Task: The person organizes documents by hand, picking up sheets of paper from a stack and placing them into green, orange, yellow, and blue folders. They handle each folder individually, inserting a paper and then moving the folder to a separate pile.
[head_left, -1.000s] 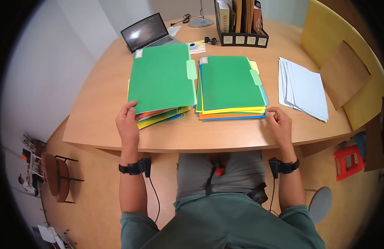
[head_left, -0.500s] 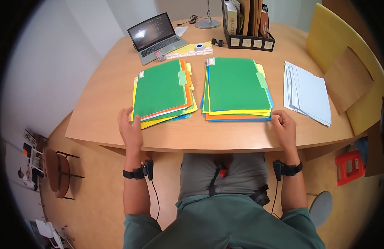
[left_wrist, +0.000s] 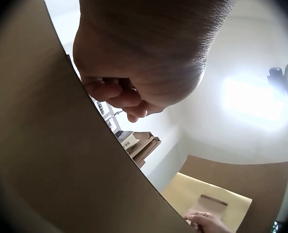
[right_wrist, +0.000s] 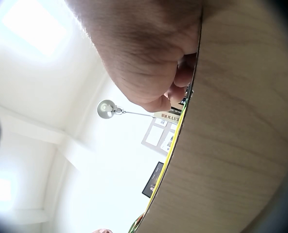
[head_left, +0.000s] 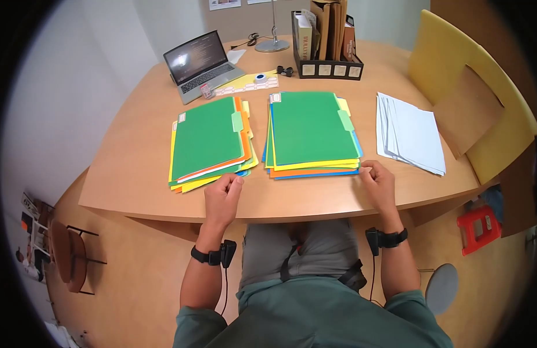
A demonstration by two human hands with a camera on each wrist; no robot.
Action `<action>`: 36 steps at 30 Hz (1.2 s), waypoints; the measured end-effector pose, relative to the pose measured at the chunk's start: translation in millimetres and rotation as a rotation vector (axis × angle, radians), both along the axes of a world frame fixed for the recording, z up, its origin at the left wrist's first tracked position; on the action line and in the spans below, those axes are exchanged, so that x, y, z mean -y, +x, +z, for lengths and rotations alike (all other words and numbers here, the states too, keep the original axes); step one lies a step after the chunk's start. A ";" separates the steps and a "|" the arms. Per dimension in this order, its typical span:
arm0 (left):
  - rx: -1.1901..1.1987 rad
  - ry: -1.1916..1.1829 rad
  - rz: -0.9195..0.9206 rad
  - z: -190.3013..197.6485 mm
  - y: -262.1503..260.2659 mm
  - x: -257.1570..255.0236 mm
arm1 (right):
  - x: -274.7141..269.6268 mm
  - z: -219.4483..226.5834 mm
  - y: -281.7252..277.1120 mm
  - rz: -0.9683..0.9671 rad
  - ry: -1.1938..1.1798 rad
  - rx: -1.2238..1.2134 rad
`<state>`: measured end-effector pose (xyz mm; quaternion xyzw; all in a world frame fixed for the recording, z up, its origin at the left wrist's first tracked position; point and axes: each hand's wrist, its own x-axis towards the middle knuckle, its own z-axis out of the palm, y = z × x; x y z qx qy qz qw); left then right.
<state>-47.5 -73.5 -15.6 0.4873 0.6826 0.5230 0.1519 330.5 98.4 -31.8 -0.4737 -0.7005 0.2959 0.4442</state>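
On the left of the desk lies a fanned stack of coloured folders with a green folder (head_left: 207, 139) on top and a white sheet edge showing below it. My left hand (head_left: 223, 200) is just in front of that stack's near right corner, fingers loosely curled and nothing visible in them. Beside it lies a second stack, also topped by a green folder (head_left: 309, 129), with yellow, orange and blue edges underneath. My right hand (head_left: 379, 185) rests on the desk, loosely curled, its fingertips right at this stack's near right corner. Both wrist views show curled fingers beyond the desk edge.
Loose white papers (head_left: 409, 133) lie to the right, near a yellow panel (head_left: 471, 52). At the back stand a laptop (head_left: 202, 64), a sheet of labels (head_left: 245, 87) with a tape roll (head_left: 260, 78), a lamp base (head_left: 272, 45) and a black organizer (head_left: 329, 71) of books.
The green folder that my left hand held up now lies on the left stack, let go. My left hand has moved right along the stack's front edge. My right hand stays by its corner.
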 end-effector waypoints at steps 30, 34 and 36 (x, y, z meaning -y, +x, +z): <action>-0.376 -0.059 0.022 -12.1 12.8 -3.2 | 6.3 5.6 0.3 -0.007 0.035 0.142; -0.368 -0.055 0.014 -11.3 13.6 -3.5 | 5.6 5.8 0.0 -0.012 0.012 0.159; -0.370 -0.050 0.011 -11.2 14.8 -4.2 | 5.8 5.2 -0.5 -0.017 0.008 0.165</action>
